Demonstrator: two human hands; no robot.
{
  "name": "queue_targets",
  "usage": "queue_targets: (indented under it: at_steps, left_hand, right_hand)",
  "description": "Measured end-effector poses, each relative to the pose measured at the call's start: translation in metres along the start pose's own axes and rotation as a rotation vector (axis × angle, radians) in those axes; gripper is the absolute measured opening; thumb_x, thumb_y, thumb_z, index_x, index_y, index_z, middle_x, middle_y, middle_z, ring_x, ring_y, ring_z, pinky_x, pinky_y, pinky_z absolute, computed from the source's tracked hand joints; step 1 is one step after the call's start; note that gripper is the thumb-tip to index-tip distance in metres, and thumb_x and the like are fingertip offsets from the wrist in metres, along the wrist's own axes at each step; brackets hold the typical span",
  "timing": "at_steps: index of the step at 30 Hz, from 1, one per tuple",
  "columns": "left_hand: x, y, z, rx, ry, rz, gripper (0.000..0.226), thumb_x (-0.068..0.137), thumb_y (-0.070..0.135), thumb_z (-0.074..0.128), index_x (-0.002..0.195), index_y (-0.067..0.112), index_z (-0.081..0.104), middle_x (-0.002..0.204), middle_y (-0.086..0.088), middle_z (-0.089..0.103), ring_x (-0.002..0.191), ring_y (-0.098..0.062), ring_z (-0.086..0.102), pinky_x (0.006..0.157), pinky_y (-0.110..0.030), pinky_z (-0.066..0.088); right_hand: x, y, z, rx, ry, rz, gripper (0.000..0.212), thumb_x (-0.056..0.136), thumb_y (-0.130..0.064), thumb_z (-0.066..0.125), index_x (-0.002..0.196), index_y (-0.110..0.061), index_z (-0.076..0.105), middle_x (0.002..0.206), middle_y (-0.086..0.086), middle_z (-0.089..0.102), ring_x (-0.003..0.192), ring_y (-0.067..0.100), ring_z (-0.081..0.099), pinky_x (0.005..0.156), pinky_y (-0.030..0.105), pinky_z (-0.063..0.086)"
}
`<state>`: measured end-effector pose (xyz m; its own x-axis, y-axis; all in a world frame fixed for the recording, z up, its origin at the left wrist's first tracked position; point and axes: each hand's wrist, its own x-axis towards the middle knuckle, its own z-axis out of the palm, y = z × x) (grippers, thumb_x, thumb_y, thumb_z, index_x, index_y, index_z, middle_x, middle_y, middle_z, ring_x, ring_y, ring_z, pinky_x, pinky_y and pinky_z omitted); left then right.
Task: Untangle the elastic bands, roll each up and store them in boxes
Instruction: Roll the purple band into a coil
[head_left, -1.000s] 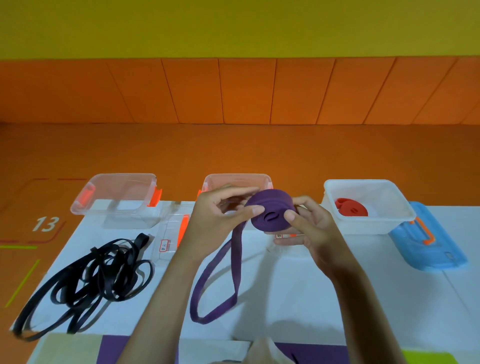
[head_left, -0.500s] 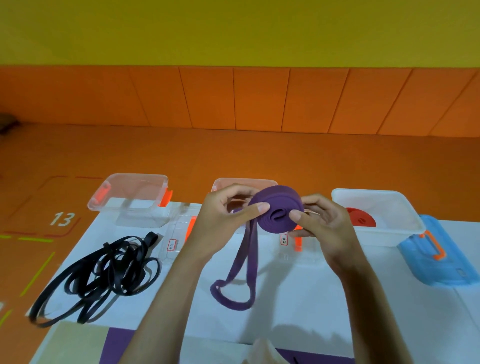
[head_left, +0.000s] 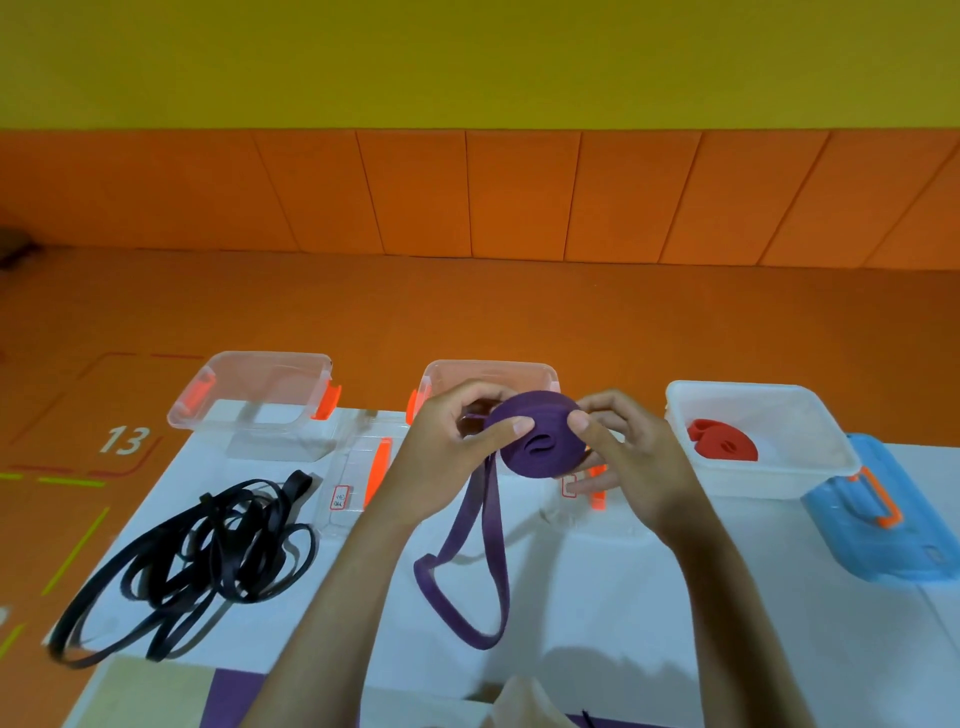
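Pinching the purple band roll (head_left: 540, 441) in left hand (head_left: 447, 457) and right hand (head_left: 634, 467), thumbs and curled fingers on it, above the table (head_left: 597, 597) before the middle clear box (head_left: 488, 371). Could spring unwound if either pinch slackens, or wind crooked from the looped tail (head_left: 467, 571).

purple band (head_left: 540, 441) | black band (head_left: 208, 551) | red roll (head_left: 719, 441) in white box (head_left: 769, 475) | blue lid (head_left: 883, 525) | orange floor (head_left: 467, 312) | yellow wall (head_left: 467, 62)
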<state>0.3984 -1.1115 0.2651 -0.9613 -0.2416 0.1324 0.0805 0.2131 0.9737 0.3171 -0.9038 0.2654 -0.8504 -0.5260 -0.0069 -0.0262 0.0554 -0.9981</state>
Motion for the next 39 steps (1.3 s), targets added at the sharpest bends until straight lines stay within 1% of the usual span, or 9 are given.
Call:
queue_targets:
  at_steps: [4,8,13,16,22,26,31,35,39]
  left_hand:
    - [0.005,-0.009,-0.001,0.064,-0.038,-0.023,0.013,0.096,0.025,0.078,0.109,0.024,0.073,0.106,0.01,0.075,0.103,-0.014,0.07,0.091,-0.032,0.058]
    - [0.013,-0.01,0.002,0.084,-0.066,-0.007,0.014,0.097,0.029,0.076,0.109,0.024,0.072,0.106,0.013,0.073,0.103,-0.014,0.069,0.091,-0.03,0.057]
    - [0.022,-0.012,0.003,0.072,-0.067,0.004,0.017,0.093,0.027,0.081,0.11,0.029,0.076,0.109,0.014,0.074,0.106,-0.015,0.071,0.095,-0.033,0.058]
    - [0.026,-0.013,-0.003,0.059,-0.082,0.011,0.029,0.088,0.024,0.087,0.114,0.035,0.077,0.112,0.015,0.077,0.106,-0.012,0.072,0.093,-0.027,0.059]
    - [0.034,-0.017,-0.013,-0.064,-0.066,0.001,0.037,0.081,0.014,0.092,0.11,0.029,0.075,0.093,0.0,0.073,0.084,-0.015,0.065,0.083,-0.028,0.059]
    - [0.038,-0.018,-0.004,-0.059,-0.025,0.077,0.027,0.081,0.007,0.091,0.103,0.015,0.077,0.103,0.002,0.078,0.101,-0.017,0.073,0.091,-0.032,0.059]
    - [0.045,-0.014,0.0,-0.094,-0.037,0.129,0.03,0.08,0.006,0.089,0.107,0.017,0.082,0.109,0.003,0.078,0.11,-0.016,0.072,0.097,-0.028,0.055]
    - [0.051,-0.015,-0.004,-0.111,-0.021,0.162,0.034,0.079,0.006,0.09,0.11,0.019,0.083,0.108,-0.001,0.078,0.105,-0.021,0.072,0.095,-0.035,0.059]
    - [0.053,-0.019,0.0,-0.096,0.022,0.136,0.028,0.08,0.008,0.091,0.103,0.021,0.082,0.105,-0.002,0.08,0.102,-0.02,0.075,0.092,-0.032,0.06]
  right_hand:
    - [0.01,0.006,-0.008,-0.193,-0.025,-0.027,0.024,0.087,-0.064,0.069,0.102,-0.044,0.069,0.101,-0.015,0.076,0.09,0.013,0.076,0.063,0.033,0.065]
    - [0.019,0.009,-0.014,-0.25,-0.055,-0.077,0.021,0.089,-0.061,0.072,0.109,-0.065,0.065,0.1,-0.021,0.074,0.098,0.001,0.071,0.065,0.027,0.064]
    - [0.026,0.012,-0.016,-0.177,-0.095,-0.064,0.019,0.089,-0.051,0.074,0.107,-0.049,0.071,0.101,-0.012,0.076,0.095,0.012,0.076,0.061,0.03,0.064]
    - [0.028,0.015,-0.019,-0.085,-0.074,-0.053,0.017,0.09,-0.042,0.075,0.107,-0.042,0.073,0.103,-0.006,0.077,0.094,0.02,0.078,0.065,0.034,0.066]
    - [0.032,0.02,-0.023,0.063,-0.07,-0.023,0.012,0.091,-0.033,0.076,0.102,-0.029,0.073,0.108,0.004,0.077,0.098,0.029,0.078,0.069,0.045,0.067]
    - [0.034,0.021,-0.021,0.082,-0.077,-0.013,0.03,0.075,-0.039,0.087,0.092,-0.024,0.067,0.105,0.007,0.077,0.094,0.033,0.079,0.07,0.05,0.067]
    - [0.04,0.021,-0.027,0.161,-0.007,-0.097,0.028,0.077,-0.034,0.087,0.085,-0.02,0.064,0.097,0.01,0.075,0.092,0.036,0.078,0.068,0.057,0.065]
    - [0.045,0.022,-0.031,0.168,-0.091,-0.042,0.037,0.079,-0.034,0.087,0.088,-0.011,0.06,0.101,0.008,0.076,0.097,0.034,0.077,0.071,0.051,0.066]
    - [0.05,0.024,-0.04,-0.155,-0.173,-0.054,0.025,0.084,-0.027,0.088,0.094,-0.015,0.068,0.1,0.003,0.078,0.094,0.026,0.077,0.08,0.041,0.065]
